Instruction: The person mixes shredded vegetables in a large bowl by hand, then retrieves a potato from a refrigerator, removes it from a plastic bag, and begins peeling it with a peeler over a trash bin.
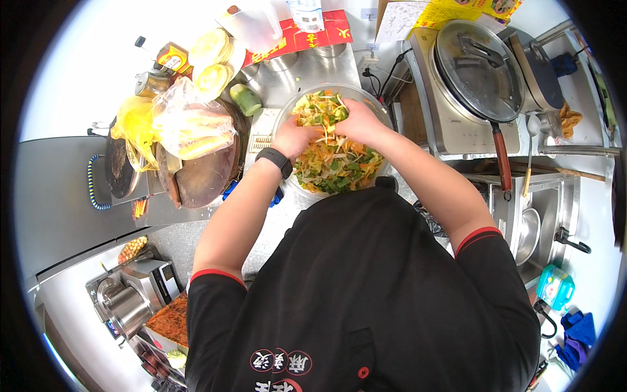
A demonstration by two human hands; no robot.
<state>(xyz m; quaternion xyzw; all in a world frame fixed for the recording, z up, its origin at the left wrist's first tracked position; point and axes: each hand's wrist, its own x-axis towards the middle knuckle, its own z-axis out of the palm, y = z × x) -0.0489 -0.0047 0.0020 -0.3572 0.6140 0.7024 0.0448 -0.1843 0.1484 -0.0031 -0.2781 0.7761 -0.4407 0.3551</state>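
A large clear bowl (289, 182) stands on the steel worktop (338, 66), full of cut vegetables (338, 169): green leaves, orange shreds and pale sprouts. Both hands are in the bowl at its far half. My left hand (296, 138), with a dark watch on the wrist, reaches into the mix from the left side, fingers partly buried. My right hand (360, 120) comes in from the right, its fingertips among the leaves. Some of the mix is gripped between the two hands. A cut green vegetable piece (246, 99) lies just left of the bowl.
Left stand a round wooden chopping board (205, 176), a cleaver (169, 174), a plastic bag of food (193, 122), plates of yellow rounds (211, 49) and a sauce bottle (172, 58). Right are a lidded pan (477, 73) on an induction cooker, its handle jutting nearer, and a steel sink (551, 210).
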